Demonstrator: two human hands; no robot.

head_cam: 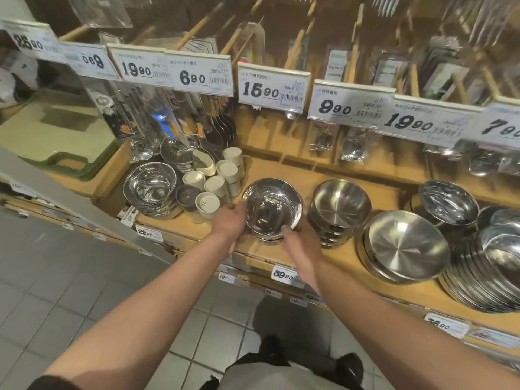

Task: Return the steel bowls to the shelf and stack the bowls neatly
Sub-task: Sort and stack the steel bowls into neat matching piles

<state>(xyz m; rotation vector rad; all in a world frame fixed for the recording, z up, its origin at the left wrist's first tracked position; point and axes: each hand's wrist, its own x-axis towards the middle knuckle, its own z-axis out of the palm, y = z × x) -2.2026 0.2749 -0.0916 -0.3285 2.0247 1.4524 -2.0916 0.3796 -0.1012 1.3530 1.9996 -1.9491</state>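
Two bare forearms reached out over the tiled floor (pixel 84 277), and the left hand (pixel 229 220) and right hand (pixel 299 239) each curled around opposite sides of a small stack of shiny steel bowls (pixel 271 211). The stack sat on the wooden shelf (pixel 349 260), between pale shakers (pixel 215 187) and another bowl stack (pixel 339 212).

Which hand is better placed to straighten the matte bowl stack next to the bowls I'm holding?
Right. The right hand grips the shiny bowls on the side beside the matte bowl stack; the left hand is on the far side.
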